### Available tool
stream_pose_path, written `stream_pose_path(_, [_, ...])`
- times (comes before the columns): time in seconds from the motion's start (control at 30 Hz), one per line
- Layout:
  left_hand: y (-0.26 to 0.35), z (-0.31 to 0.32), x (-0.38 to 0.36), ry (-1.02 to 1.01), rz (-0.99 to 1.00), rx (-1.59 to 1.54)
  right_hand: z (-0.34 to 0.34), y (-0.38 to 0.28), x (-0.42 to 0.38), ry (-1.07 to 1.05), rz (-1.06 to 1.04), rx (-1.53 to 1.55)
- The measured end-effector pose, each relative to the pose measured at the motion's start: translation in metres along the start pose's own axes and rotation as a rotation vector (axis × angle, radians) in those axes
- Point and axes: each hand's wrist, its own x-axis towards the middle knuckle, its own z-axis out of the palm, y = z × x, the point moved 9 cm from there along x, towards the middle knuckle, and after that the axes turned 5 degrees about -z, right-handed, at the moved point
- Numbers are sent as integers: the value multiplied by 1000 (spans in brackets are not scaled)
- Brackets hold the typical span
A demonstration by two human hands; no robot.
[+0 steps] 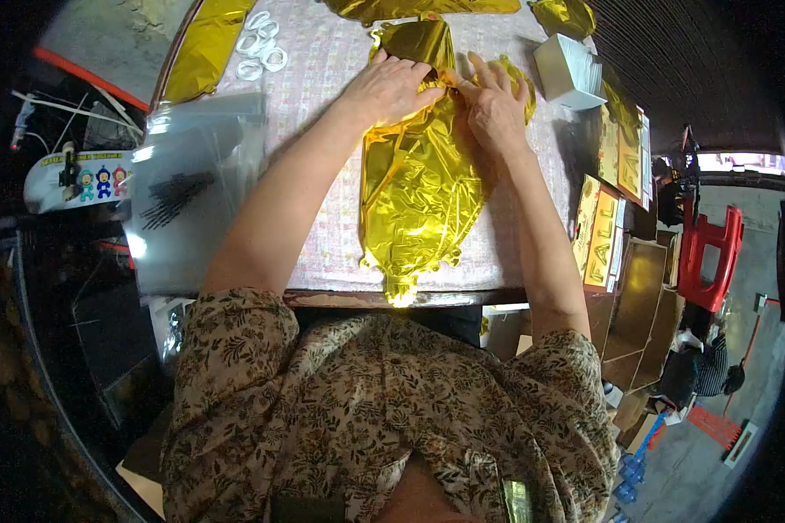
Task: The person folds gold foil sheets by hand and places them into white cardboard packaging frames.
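Note:
A shiny gold foil balloon point(423, 187), flat and uninflated, lies lengthwise on the cloth-covered table, its narrow tab hanging at the front edge. Its far part is folded and creased. My left hand point(394, 91) rests over that creased part, with foil between thumb and fingers. On the right side, my right hand point(497, 109) has its fingers spread, and one fingertip touches the foil near the crease. A smaller gold piece of foil point(526, 90) shows partly behind the right hand.
White coiled rings point(262, 45) and clear plastic bags point(192, 192) lie at left. More gold foil point(202, 52) sits at the back left. A stack of white cards point(569, 71) stands at right, beside printed packets point(598, 231) and cardboard boxes point(641, 301).

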Motion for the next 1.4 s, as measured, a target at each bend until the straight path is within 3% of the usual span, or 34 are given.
stream_pose_path(0.17, [-2, -11, 4, -16, 25, -47, 1, -3, 2, -9, 14, -19])
stream_pose_path(0.23, [-14, -13, 9, -120, -79, -296, 3, -2, 2, -40, 28, -9])
stream_pose_path(0.27, [-17, -21, 9, -119, -78, -292, 3, 0, 2, -36, 29, -7])
stream_pose_path(0.33, [-49, -40, 7, -46, -320, -400, 9, 6, 0, -61, 48, 8])
stream_pose_path(0.37, [-54, -37, 10, -50, -315, -393, 8, 6, 1, -58, 56, 12])
stream_pose_path(0.43, [-56, -93, -8, 749, -197, -101, 5, 3, 3, -77, 44, -1])
stream_pose_path(0.47, [-52, -91, -6, 747, -196, -100, 4, 3, 3, -77, 46, 2])
stream_pose_path(0.53, [-3, -79, 8, 592, 188, -131, 2, 1, 3, -65, 60, 7])
stream_pose_path(0.6, [29, -53, 13, 432, 302, 10, 6, 1, 3, -82, 62, 24])
stream_pose_path(0.63, [33, -34, 23, 276, 249, 30, 9, 3, 2, -101, 74, 38])
stream_pose_path(0.77, [21, -1, 41, 60, 105, 110, 1, 0, 3, -138, 90, -17])
stream_pose_path(0.97, [1, 18, 40, 85, 76, 63, 5, 0, -6, -56, 63, 53])
stream_pose_path(1.17, [6, 12, 37, 87, 88, 98, -17, -13, -16, -69, -9, -108])
stream_pose_path(1.4, [5, 19, 36, 78, 41, 75, -47, -39, -41, -135, -106, 115])
